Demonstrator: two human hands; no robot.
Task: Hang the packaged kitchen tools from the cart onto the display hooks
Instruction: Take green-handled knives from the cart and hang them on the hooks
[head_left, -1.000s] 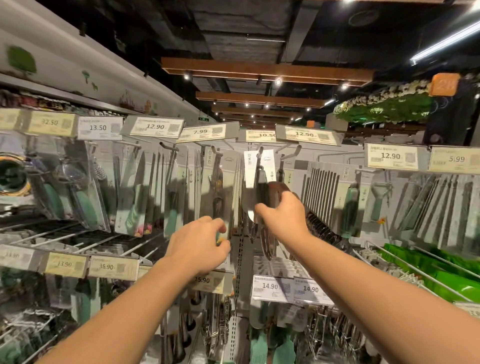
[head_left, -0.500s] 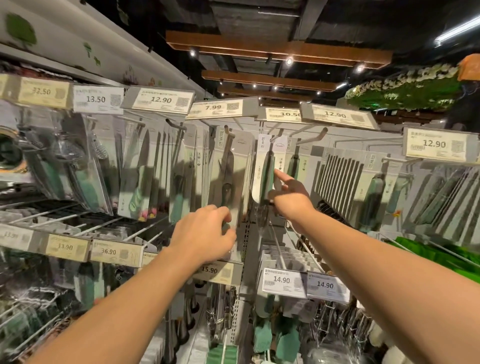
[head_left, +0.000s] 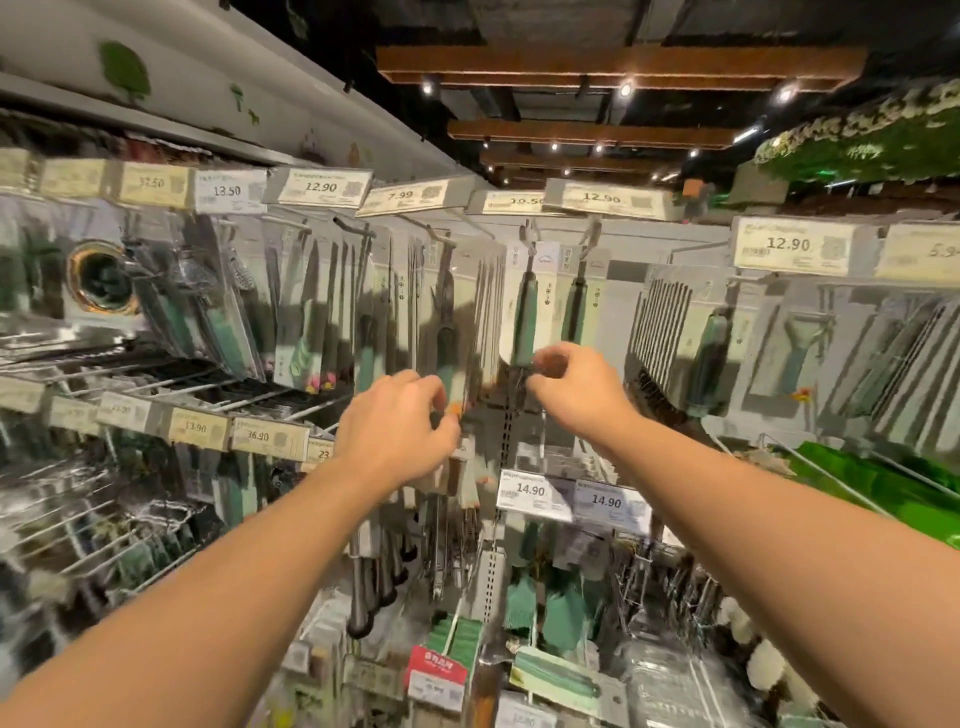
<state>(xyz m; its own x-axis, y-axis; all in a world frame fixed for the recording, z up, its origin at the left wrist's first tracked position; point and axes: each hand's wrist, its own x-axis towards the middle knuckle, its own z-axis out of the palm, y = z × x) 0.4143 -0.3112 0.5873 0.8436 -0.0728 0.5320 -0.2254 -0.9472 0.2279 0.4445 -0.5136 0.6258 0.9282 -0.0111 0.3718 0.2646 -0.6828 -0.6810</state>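
A packaged green-handled tool (head_left: 525, 317) hangs from a display hook (head_left: 529, 240) under the 10.50 tag, with a twin package (head_left: 574, 312) beside it. My right hand (head_left: 579, 387) is at the first package's lower end, its curled fingers and thumb pinching it; motion blur hides the exact contact. My left hand (head_left: 397, 434) is lower and to the left. Its curled fingers grip the bottom of a scissors package (head_left: 445, 332) hanging under the 7.99 tag. The cart is out of view.
Packaged knives (head_left: 306, 312) fill the hooks on the left and a peeler (head_left: 802, 348) hangs on the right. Price-tag rails (head_left: 322, 187) jut out above the hooks. A lower rail carries the 14.90 tags (head_left: 531, 489), with bare wire hooks (head_left: 171, 387) at left.
My right hand has dropped from the top of the green-handled package to its lower end, its pointing finger now curled. My left hand has sunk slightly. The camera tilted down.
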